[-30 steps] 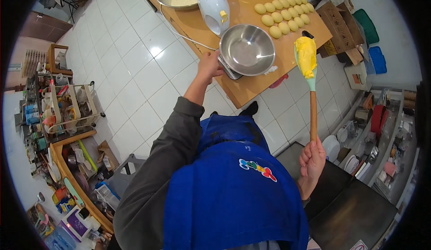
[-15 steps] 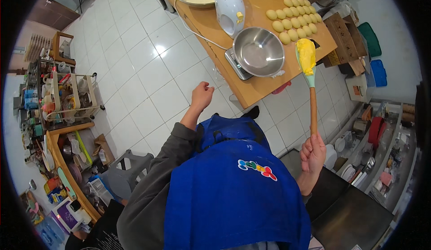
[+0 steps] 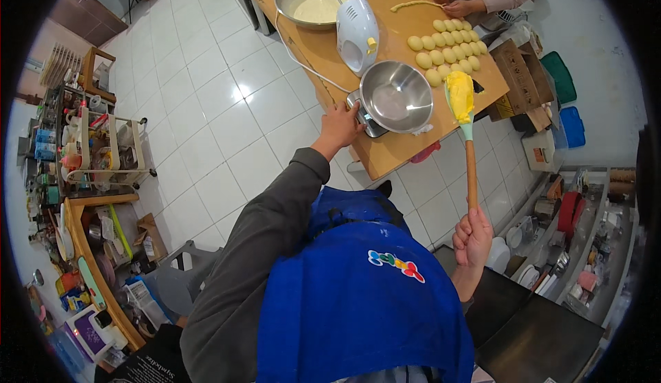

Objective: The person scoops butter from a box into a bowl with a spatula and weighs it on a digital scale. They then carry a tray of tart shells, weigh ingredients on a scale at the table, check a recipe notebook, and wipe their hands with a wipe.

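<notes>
My right hand [image 3: 472, 238] grips the wooden handle of a spatula [image 3: 471, 173] with a pale green head. A thick lump of yellow, butter-like spread [image 3: 460, 97] sits on that head, held up beside the table corner. My left hand [image 3: 339, 128] reaches to the near-left edge of a kitchen scale [image 3: 374, 129], its fingers extended and the fingertips at the scale's front, holding nothing. On the scale rests a shiny metal bowl [image 3: 397, 97], with no contents visible in it.
Behind the bowl, a white hand mixer [image 3: 357, 35] leans by a large bowl of pale batter [image 3: 313, 4]. Rows of dough balls [image 3: 449, 52] lie on the wooden table [image 3: 385, 156]. Across it, another person's hands [image 3: 458, 6] handle a dough strand [image 3: 416, 4]. Cardboard boxes [image 3: 513, 73] stand right.
My left hand has moved up and right from above the floor to the scale, its fingers uncurling. The loaded spatula has shifted slightly left and down in view.
</notes>
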The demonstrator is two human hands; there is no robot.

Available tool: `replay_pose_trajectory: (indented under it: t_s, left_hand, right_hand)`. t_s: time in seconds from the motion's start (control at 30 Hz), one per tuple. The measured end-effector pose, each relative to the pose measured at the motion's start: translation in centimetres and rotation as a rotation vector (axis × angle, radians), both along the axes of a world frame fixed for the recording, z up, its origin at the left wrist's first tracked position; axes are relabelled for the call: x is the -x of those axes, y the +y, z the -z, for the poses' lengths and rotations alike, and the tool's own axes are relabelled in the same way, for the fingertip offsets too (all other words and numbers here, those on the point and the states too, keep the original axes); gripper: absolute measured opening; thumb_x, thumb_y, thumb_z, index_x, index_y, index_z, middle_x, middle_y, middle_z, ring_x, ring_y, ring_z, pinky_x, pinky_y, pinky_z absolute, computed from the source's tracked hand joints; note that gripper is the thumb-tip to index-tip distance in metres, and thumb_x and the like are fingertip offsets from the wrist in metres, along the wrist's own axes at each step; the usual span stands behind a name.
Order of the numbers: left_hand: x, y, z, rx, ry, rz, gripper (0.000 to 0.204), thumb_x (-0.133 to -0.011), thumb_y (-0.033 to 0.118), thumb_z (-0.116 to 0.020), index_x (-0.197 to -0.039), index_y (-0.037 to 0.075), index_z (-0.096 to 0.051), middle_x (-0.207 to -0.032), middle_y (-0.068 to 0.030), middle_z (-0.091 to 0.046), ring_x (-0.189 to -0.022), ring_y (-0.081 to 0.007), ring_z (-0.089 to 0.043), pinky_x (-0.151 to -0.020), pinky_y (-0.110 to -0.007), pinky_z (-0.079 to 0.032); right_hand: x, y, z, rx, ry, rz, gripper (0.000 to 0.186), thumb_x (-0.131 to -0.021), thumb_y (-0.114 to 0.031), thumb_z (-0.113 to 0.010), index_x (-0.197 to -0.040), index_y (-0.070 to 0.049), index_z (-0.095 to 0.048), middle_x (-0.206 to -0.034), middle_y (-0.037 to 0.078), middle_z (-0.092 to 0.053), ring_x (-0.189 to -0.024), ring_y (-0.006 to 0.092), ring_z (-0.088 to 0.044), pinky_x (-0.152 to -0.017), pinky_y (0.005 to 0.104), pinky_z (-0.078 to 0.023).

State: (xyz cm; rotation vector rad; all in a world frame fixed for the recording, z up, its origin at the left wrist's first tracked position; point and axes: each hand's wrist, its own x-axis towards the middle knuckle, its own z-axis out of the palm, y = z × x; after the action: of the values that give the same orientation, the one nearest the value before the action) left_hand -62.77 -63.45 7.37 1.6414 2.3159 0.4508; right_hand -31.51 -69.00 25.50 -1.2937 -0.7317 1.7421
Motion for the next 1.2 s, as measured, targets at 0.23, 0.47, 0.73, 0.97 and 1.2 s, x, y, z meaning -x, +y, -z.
replay_pose_trajectory:
  t_s: [0.23, 0.47, 0.73, 0.97, 1.2]
  left_hand:
    - [0.4, 1.4, -1.9, 0.211, 0.146, 0.159, 0.061, -0.075, 0.043, -0.060, -0.127, 0.018, -0.042, -0.112, -0.0116, -0.047, -0.105, -0.0282, -0.045, -0.077, -0.045, -0.044]
    - [0.9, -1.6, 1.4, -0.070, 0.031, 0.134, 0.069, -0.072, 0.037, -0.064, -0.130, 0.013, -0.035, -0.120, -0.0086, -0.044, -0.112, -0.0281, -0.040, -0.082, -0.049, -0.039]
    - [0.1, -4.0, 1.9, -0.035, -0.001, 0.137, 0.075, -0.075, 0.037, -0.062, -0.134, 0.008, -0.026, -0.129, -0.0127, -0.037, -0.117, -0.0318, -0.036, -0.092, -0.047, -0.034]
    - [-0.2, -1.7, -0.1, 0.112, -0.017, 0.089, 0.083, -0.073, 0.043, -0.062, -0.137, 0.009, -0.021, -0.131, -0.0117, -0.037, -0.120, -0.0316, -0.034, -0.093, -0.057, -0.029]
    - [-0.3, -0.1, -1.1, 0.161, 0.115, 0.101, 0.087, -0.067, 0.052, -0.064, -0.137, 0.015, -0.025, -0.121, -0.0107, -0.045, -0.113, -0.0306, -0.039, -0.088, -0.065, -0.026]
  right_hand:
    - [0.2, -0.4, 0.1, 0.018, -0.036, 0.014, 0.028, -0.090, -0.014, -0.048, -0.115, -0.002, -0.046, -0.055, -0.005, -0.030, -0.038, 0.0021, -0.025, -0.031, 0.0170, -0.022]
    - [0.6, -0.3, 0.8, 0.039, -0.001, -0.007, 0.029, -0.090, -0.013, -0.048, -0.117, -0.002, -0.046, -0.055, -0.004, -0.031, -0.039, 0.0019, -0.026, -0.031, 0.0169, -0.022]
    - [1.1, 0.3, 1.3, 0.062, -0.017, -0.051, 0.031, -0.089, -0.013, -0.049, -0.117, -0.001, -0.046, -0.055, -0.004, -0.032, -0.039, 0.0019, -0.026, -0.031, 0.0167, -0.022]
    - [1.3, 0.4, 1.2, 0.076, -0.008, -0.045, 0.031, -0.089, -0.011, -0.049, -0.118, 0.000, -0.045, -0.056, -0.004, -0.033, -0.039, 0.0020, -0.027, -0.031, 0.0165, -0.023]
    - [1.0, 0.1, 1.0, 0.072, -0.029, -0.027, 0.033, -0.089, -0.011, -0.049, -0.119, 0.001, -0.044, -0.055, -0.004, -0.033, -0.038, 0.0020, -0.026, -0.031, 0.0168, -0.023]
